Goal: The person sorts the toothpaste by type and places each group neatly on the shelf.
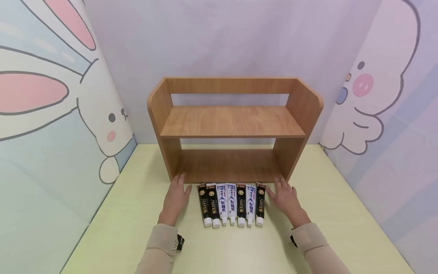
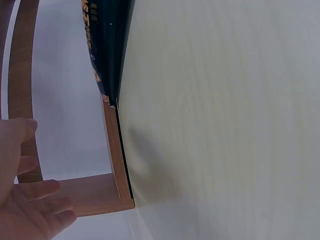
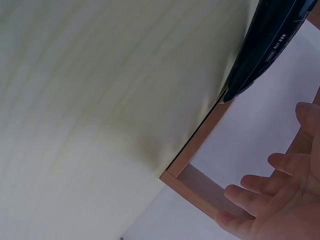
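Several toothpaste tubes lie side by side in a row on the table, white caps toward me. Some are black with gold print, like the leftmost tube and the rightmost tube; others are white and blue, like the middle tube. My left hand is left of the row, fingers extended toward the shelf's lower left corner. On the other side, my right hand has its fingers spread near the lower right corner. Both wrist views show empty hands, the left hand and right hand, with relaxed fingers.
A two-level wooden shelf stands directly behind the tubes, its bottom board close to their flat ends. The pale table extends around it. Fabric walls with cartoon animals enclose the back and both sides.
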Tool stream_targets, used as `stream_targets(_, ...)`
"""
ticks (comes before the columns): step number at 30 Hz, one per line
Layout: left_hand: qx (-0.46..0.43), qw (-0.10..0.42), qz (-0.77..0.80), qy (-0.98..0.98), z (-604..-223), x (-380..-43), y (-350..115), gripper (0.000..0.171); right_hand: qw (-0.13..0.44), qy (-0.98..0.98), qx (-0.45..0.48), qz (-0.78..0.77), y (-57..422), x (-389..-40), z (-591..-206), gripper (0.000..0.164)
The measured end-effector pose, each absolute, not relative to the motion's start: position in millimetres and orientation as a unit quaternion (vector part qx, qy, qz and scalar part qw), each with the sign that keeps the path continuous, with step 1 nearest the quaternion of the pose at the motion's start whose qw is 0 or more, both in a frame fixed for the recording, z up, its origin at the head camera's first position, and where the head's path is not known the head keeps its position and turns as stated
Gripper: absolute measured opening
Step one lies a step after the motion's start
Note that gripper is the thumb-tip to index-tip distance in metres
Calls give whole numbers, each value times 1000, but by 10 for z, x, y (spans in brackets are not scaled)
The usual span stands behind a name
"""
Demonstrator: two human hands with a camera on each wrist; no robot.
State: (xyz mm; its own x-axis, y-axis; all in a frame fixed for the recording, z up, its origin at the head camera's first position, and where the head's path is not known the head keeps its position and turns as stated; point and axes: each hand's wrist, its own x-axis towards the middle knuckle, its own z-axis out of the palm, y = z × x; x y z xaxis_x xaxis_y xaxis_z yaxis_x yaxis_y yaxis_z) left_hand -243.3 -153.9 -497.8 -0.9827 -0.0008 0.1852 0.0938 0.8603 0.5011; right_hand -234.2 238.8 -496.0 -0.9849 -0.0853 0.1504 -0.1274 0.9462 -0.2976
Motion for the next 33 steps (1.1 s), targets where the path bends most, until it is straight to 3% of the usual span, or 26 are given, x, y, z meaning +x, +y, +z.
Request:
stream_targets(5,-16,108,-287,-952,-4979,-2455,-1590,58,63,-983,58,163,2344,-2324,-4960,62)
stream_targets(16,-3,89,-307,-947,-4999,-2453,-1642,56,-4,-976,35,216,2231,-2265,-4904,65)
stream_targets(23,31,124,-315,-940,-4972,-2462,-1706,54,-59,-970,15,237,2146,-2219,-4885,65)
stream_targets(33,57,142,-351,-924,-4945,-2496,-1844,58,-82,-964,18,251,2077,-2160,-4906,65)
